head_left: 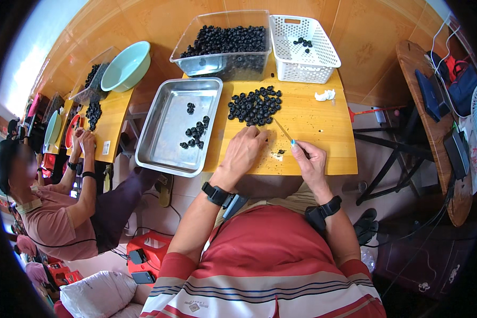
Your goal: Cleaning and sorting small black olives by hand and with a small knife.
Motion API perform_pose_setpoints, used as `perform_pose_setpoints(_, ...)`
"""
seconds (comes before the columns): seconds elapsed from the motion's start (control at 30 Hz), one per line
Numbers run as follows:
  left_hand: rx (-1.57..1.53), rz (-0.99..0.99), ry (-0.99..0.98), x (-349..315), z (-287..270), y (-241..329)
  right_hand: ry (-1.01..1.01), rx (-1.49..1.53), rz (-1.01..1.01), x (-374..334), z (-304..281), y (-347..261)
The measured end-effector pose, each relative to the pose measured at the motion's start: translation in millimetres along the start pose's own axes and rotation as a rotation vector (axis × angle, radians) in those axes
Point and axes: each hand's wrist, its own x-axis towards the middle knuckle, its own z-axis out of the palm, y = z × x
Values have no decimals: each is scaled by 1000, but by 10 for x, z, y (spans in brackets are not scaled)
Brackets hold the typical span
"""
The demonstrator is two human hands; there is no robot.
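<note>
On the yellow wooden table [307,111] lies a pile of small round black parts [254,106], many with a hole in the middle. My left hand [245,149] is at the near edge of this pile, its fingers bent together and pointing down. Whatever its fingertips grip is hidden. To the right, my right hand [311,159] is closed around a thin, straight stick-like tool [282,129], whose tip slants up and left toward the pile. Small dark crumbs [279,152] are scattered on the wood between my hands.
A metal tray [159,124] with several black parts lies left. Behind stand a clear bin [217,57] full of parts and a white perforated basket [305,69] holding a few. Crumpled white tissue [325,95] lies right. Another person [63,206] works at a table to the left.
</note>
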Motion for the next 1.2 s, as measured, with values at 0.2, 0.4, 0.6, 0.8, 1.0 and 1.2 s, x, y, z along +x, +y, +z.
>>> perform_pose_setpoints(0.2, -310, -82, 59, -61, -63, 13, 0, -9, 3, -4, -5, -12)
perform_pose_setpoints(0.4, -1058, -399, 104, -130, 93, -172, -7, -20, -6, -1, 18, -17)
perform_pose_setpoints(0.6, -1655, -641, 240, -126, 4, -71, -7, -22, -7, -11, 23, 3)
perform_pose_setpoints(0.8, -1937, -695, 224, -232, 178, -208, -26, -48, -14, -19, 34, -60)
perform_pose_setpoints(1.0, -2054, -750, 250, -211, 144, -149, -74, -98, -20, -34, 47, -105)
perform_pose_setpoints(1.2, -2105, -771, 296, -213, 143, -90, -107, -108, -101, -43, 85, -60)
